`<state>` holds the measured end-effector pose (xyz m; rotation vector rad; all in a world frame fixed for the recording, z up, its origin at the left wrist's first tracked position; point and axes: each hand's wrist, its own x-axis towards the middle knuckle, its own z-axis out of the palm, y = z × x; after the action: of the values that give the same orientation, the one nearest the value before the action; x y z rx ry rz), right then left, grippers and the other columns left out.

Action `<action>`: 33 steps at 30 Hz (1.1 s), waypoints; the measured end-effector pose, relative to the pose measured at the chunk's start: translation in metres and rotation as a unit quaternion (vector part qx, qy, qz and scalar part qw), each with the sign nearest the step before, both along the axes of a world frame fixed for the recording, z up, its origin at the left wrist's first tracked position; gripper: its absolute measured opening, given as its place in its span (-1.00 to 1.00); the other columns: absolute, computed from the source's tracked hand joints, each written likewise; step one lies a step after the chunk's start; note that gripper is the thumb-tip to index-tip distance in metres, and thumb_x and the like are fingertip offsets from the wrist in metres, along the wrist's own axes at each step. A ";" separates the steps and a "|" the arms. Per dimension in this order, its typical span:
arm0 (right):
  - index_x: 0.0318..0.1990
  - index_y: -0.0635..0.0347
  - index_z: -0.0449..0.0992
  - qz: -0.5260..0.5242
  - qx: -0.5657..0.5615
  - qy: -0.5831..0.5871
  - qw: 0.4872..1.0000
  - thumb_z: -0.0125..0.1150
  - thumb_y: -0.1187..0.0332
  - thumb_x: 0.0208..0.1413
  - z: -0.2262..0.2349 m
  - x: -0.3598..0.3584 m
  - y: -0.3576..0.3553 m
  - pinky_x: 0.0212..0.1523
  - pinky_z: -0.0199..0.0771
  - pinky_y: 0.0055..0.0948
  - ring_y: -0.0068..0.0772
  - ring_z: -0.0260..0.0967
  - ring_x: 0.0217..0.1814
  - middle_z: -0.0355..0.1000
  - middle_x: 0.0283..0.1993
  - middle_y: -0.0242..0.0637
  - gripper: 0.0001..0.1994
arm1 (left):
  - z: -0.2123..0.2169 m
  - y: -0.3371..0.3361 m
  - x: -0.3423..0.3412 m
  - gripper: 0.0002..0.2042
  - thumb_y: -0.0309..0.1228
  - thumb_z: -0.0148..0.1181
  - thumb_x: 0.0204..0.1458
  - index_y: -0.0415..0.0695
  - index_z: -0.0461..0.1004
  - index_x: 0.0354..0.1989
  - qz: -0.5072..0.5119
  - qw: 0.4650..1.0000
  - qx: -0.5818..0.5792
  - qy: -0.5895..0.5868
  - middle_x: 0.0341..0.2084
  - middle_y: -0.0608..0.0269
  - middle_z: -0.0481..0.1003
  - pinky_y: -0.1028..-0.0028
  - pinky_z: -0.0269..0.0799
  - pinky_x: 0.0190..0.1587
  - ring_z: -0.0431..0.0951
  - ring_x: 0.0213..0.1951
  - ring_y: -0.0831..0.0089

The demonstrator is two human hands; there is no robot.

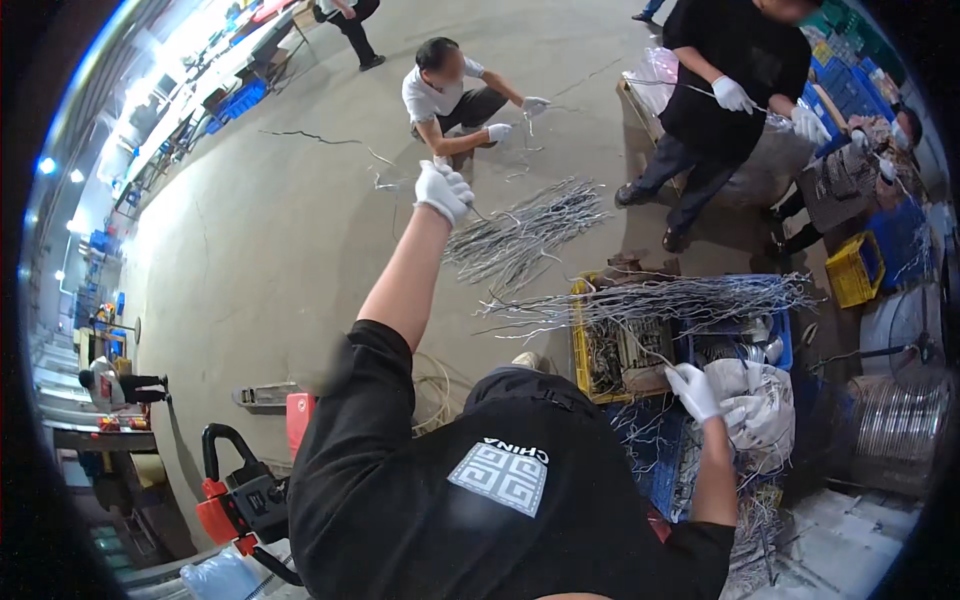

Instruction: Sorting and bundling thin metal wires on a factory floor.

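My left hand (443, 192), in a white glove, is raised out ahead and closed in a fist. A thin, kinked metal wire (318, 136) runs from beside it toward the far left. My right hand (693, 392), also gloved, pinches the near end of another bent wire (648, 346). That wire slants up and left toward a long bundle of grey wires (680, 300). The bundle lies across a yellow crate (583, 345) and a blue crate (785, 340). Past my left hand, a second heap of wires (530, 230) rests on the floor.
A co-worker in a white shirt (425, 100) squats beyond the heap. Another in black (740, 60) stands at the right, holding a wire. A white sack (755, 410) sits by my right hand. To my left are a red and black chainsaw-like power tool (245, 500) and coiled cord (435, 395).
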<state>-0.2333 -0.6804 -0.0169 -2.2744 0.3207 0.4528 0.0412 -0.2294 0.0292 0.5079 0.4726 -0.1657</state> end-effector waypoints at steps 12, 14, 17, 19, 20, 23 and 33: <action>-0.37 0.27 0.46 0.220 0.034 0.050 0.974 -0.08 0.03 0.14 0.000 0.019 0.113 -0.46 0.31 -0.42 -0.35 0.32 -0.54 0.43 -0.46 -0.27 -0.58 | -0.051 -0.007 0.001 -0.49 0.14 -0.41 0.12 0.16 0.04 -0.81 -0.035 0.993 0.097 0.053 -0.89 0.49 -0.01 0.43 -0.22 -0.74 -0.08 -0.81 0.51; -0.41 0.22 0.45 0.034 0.318 0.195 0.927 -0.07 0.10 0.15 -0.006 0.014 0.125 -0.57 0.25 -0.55 -0.51 0.28 -0.59 0.37 -0.56 -0.33 -0.65 | -0.073 0.013 -0.002 -0.49 0.13 -0.38 0.12 0.16 0.04 -0.81 -0.069 0.990 0.113 0.045 -0.90 0.48 0.01 0.40 -0.17 -0.73 -0.05 -0.80 0.49; -0.44 0.19 0.44 -0.036 0.361 0.263 0.894 -0.08 0.17 0.16 0.012 0.020 0.109 -0.60 0.21 -0.65 -0.62 0.27 -0.57 0.31 -0.63 -0.39 -0.69 | -0.004 -0.003 -0.018 -0.54 0.06 -0.22 0.04 0.14 0.02 -0.81 -0.024 0.990 0.129 0.060 -0.89 0.49 0.02 0.41 -0.16 -0.75 -0.07 -0.83 0.50; -0.46 0.22 0.44 0.036 0.263 0.231 0.936 -0.09 0.15 0.15 0.005 0.024 0.102 -0.62 0.21 -0.57 -0.51 0.25 -0.64 0.29 -0.67 -0.38 -0.67 | -0.018 -0.002 -0.013 -0.54 0.08 -0.28 0.08 0.12 -0.01 -0.79 -0.009 0.990 0.105 0.096 -0.88 0.50 -0.02 0.45 -0.24 -0.75 -0.13 -0.83 0.52; -0.46 0.22 0.44 0.031 0.265 0.230 0.936 -0.09 0.15 0.15 0.001 0.025 0.100 -0.62 0.21 -0.57 -0.51 0.25 -0.64 0.29 -0.67 -0.38 -0.67 | -0.021 0.000 -0.011 -0.54 0.08 -0.28 0.08 0.12 -0.01 -0.79 -0.014 0.990 0.106 0.095 -0.88 0.50 -0.02 0.45 -0.24 -0.75 -0.13 -0.83 0.52; -0.48 0.22 0.45 0.155 0.106 0.177 0.966 -0.10 0.10 0.14 -0.020 0.021 0.091 -0.61 0.24 -0.44 -0.34 0.26 -0.66 0.33 -0.66 -0.27 -0.63 | -0.033 0.004 -0.015 -0.49 0.22 -0.38 0.02 0.07 0.17 -0.69 -0.036 0.984 0.168 0.055 -0.74 0.41 0.21 0.38 -0.07 -0.61 0.13 -0.65 0.41; -0.53 0.19 0.45 0.132 -0.174 -0.088 0.972 -0.17 -0.06 0.11 0.007 -0.021 0.092 -0.47 0.25 -0.17 0.02 0.31 -0.53 0.43 -0.54 -0.13 -0.51 | -0.040 0.034 -0.017 -0.50 0.17 -0.41 0.09 0.08 0.08 -0.71 0.016 0.983 0.172 0.062 -0.82 0.43 0.03 0.43 -0.23 -0.70 -0.08 -0.78 0.48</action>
<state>-0.2539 -0.5888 -0.0094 -2.6946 0.0042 0.3452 0.0242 -0.1952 -0.0107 0.8313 0.6354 -0.0835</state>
